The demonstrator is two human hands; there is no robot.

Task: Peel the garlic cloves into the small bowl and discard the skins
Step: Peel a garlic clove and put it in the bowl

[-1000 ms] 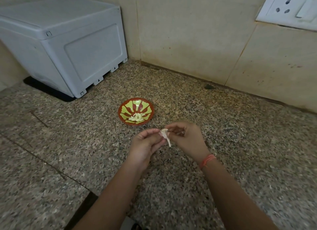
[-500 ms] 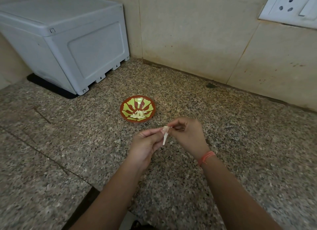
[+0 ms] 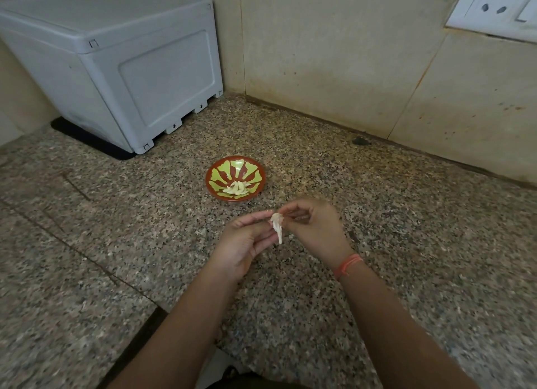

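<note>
A small red and green bowl sits on the speckled granite counter and holds several peeled garlic cloves. Just in front of it, my left hand and my right hand meet above the counter. Between their fingertips is a garlic clove with a strip of pale skin hanging down from it. Both hands pinch it at its top. My right wrist wears an orange thread.
A grey plastic box stands on a black mat at the back left. Tiled walls close the counter at the back, with a white socket plate at the upper right. The counter's front edge runs at the lower left.
The view has shifted slightly, so bowl and hands sit a little higher in frame. The hanging strip of skin looks a bit longer; both hands keep pinching the clove.
</note>
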